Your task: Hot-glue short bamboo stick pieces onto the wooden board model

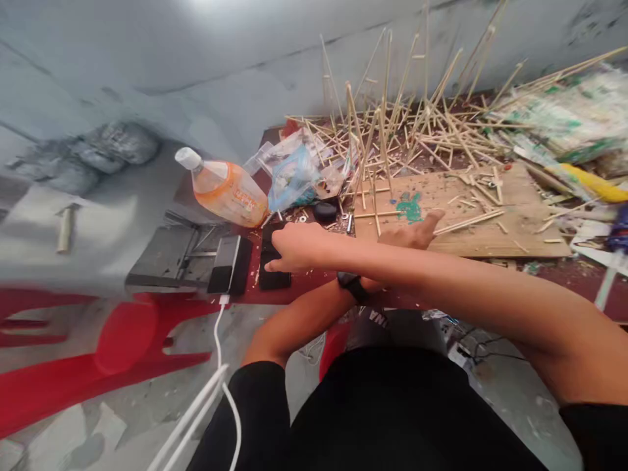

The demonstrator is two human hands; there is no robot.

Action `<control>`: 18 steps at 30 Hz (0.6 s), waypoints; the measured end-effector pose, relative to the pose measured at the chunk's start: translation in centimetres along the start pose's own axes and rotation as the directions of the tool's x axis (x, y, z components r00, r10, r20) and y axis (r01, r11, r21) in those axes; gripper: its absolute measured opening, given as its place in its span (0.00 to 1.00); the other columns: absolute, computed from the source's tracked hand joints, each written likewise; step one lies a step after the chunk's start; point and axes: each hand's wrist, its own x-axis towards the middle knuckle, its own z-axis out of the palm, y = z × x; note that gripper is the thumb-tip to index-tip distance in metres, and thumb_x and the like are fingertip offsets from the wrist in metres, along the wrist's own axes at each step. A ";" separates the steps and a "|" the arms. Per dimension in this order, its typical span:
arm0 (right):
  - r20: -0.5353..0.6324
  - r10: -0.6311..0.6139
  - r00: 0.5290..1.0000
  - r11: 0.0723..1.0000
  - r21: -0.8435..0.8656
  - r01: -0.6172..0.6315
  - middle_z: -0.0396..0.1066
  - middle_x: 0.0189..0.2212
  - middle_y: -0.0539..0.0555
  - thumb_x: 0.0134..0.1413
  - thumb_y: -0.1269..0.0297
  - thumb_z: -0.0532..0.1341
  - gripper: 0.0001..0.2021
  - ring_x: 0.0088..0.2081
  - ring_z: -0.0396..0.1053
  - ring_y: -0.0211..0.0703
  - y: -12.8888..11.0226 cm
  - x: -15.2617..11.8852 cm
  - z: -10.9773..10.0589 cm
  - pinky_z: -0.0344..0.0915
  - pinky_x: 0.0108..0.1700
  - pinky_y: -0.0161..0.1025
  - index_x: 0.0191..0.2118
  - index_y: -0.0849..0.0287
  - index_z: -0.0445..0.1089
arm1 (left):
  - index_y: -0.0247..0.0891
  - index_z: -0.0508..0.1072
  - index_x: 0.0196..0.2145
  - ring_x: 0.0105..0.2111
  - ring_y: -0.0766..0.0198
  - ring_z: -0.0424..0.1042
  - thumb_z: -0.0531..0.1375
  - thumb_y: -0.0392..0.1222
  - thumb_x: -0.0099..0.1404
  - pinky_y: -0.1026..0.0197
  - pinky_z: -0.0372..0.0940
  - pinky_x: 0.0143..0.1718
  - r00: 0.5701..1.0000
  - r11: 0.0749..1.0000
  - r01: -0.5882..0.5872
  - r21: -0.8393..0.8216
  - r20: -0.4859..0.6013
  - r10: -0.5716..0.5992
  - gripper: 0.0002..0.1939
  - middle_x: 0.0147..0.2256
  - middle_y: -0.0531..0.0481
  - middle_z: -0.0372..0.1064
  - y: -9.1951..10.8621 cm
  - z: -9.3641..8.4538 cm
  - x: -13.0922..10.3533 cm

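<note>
Arms crossed, hands apart. Right hand (300, 247) half-curled over black slab (275, 280), can't tell if gripping. Left hand (408, 233) over board (532, 204) by sticks (468, 223), grip unclear. Risks: forearms could bump, nudging slab off surface (254, 267); green patch (410, 208), if wet, could smear.

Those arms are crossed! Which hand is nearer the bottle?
The person's right hand: in the picture, it is just right of the bottle and a little lower. The left hand is farther right, at the wooden board.
</note>
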 end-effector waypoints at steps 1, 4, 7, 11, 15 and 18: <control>0.009 0.012 1.000 1.000 0.008 -0.012 0.82 0.51 0.71 0.68 0.49 0.66 0.25 0.52 0.82 0.63 -0.2 0.9 0.5 0.78 0.49 0.53 0.61 0.62 0.78 | 0.41 0.63 0.73 0.44 0.54 0.83 0.56 0.43 0.84 0.60 0.71 0.38 0.999 1.000 0.009 0.003 0.045 -0.009 0.24 0.47 0.42 0.82 0.0 -0.3 0.0; 0.003 0.047 0.999 0.999 0.009 -0.047 0.80 0.54 0.73 0.66 0.53 0.69 0.25 0.56 0.80 0.66 -0.5 2.7 1.9 0.77 0.54 0.56 0.62 0.64 0.78 | 0.42 0.59 0.75 0.47 0.51 0.83 0.55 0.42 0.84 0.58 0.70 0.41 0.991 1.000 0.022 0.010 0.135 -0.024 0.26 0.51 0.37 0.82 0.0 -1.0 0.1; -0.002 0.076 0.997 0.997 -0.004 -0.076 0.79 0.57 0.75 0.64 0.58 0.72 0.25 0.60 0.78 0.68 -0.5 3.3 2.7 0.75 0.59 0.57 0.62 0.65 0.78 | 0.42 0.52 0.78 0.50 0.49 0.82 0.51 0.38 0.84 0.54 0.70 0.46 0.983 1.000 0.007 -0.001 0.182 -0.007 0.29 0.55 0.35 0.80 -0.2 -1.3 0.2; 0.022 0.113 0.993 0.994 0.005 -0.113 0.79 0.57 0.73 0.65 0.53 0.71 0.28 0.60 0.78 0.69 -0.2 3.8 2.7 0.75 0.59 0.59 0.65 0.63 0.76 | 0.39 0.45 0.79 0.53 0.45 0.81 0.54 0.37 0.82 0.51 0.70 0.46 0.972 0.996 -0.045 -0.082 0.226 0.062 0.35 0.59 0.31 0.76 -0.4 -1.3 0.3; 0.069 0.153 0.986 0.988 0.004 -0.154 0.80 0.55 0.72 0.64 0.48 0.71 0.32 0.58 0.78 0.69 0.2 4.4 2.5 0.76 0.56 0.59 0.66 0.62 0.74 | 0.40 0.42 0.80 0.54 0.42 0.80 0.57 0.39 0.80 0.50 0.70 0.46 0.962 0.992 -0.058 -0.115 0.260 0.087 0.39 0.62 0.31 0.73 -0.7 -1.2 0.4; 0.101 0.170 0.980 0.985 -0.003 -0.171 0.81 0.53 0.71 0.63 0.49 0.73 0.32 0.57 0.79 0.68 0.1 4.5 2.4 0.76 0.56 0.58 0.65 0.63 0.74 | 0.39 0.40 0.81 0.56 0.40 0.79 0.53 0.36 0.81 0.47 0.70 0.49 0.955 0.989 -0.078 -0.125 0.275 0.110 0.38 0.62 0.31 0.73 -0.8 -1.3 0.3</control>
